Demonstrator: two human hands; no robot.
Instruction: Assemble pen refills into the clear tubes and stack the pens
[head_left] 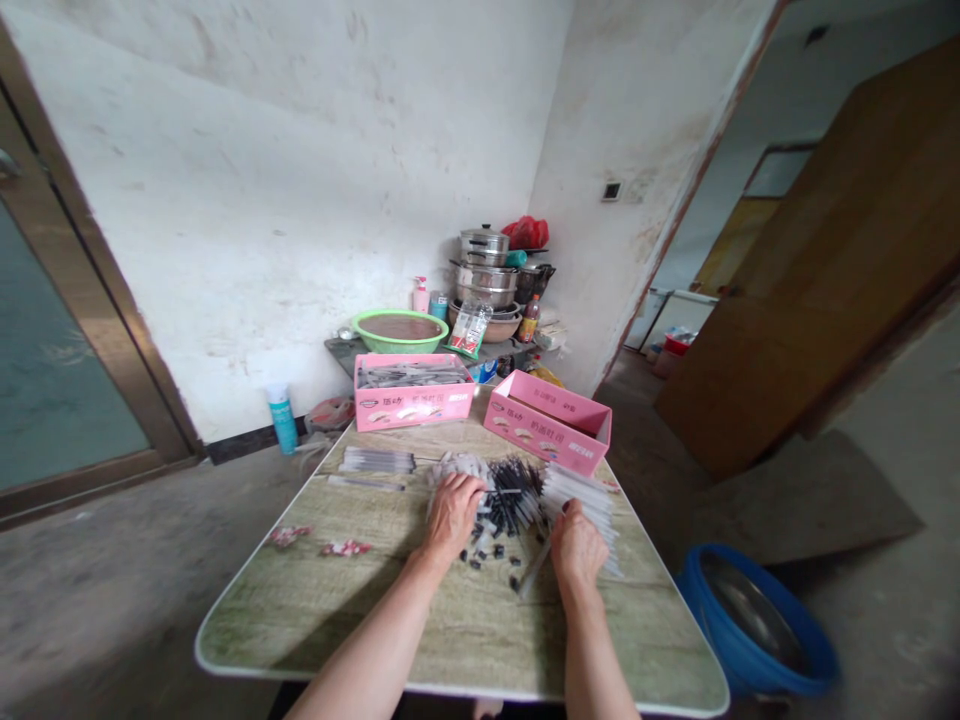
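Observation:
My left hand (454, 515) is closed, with a thin pen refill (504, 491) sticking out from its fingertips to the right. Under and behind it lies a heap of small whitish pieces (457, 465). My right hand (577, 548) is closed on a translucent pen barrel (534, 568) that slants down to the left. A pile of dark pen refills (516, 495) lies between the hands, with small black caps (499, 551) scattered in front. Translucent barrels (592, 505) are laid out beyond and beside my right hand. More barrels (377, 460) rest at the left.
A pink box (414, 408) filled with pens and a second pink box (551, 450) stand at the table's (330, 620) far edge. Behind them are a green basin (401, 345) and stacked steel pots (486, 270). A blue bucket (694, 580) stands right of the table.

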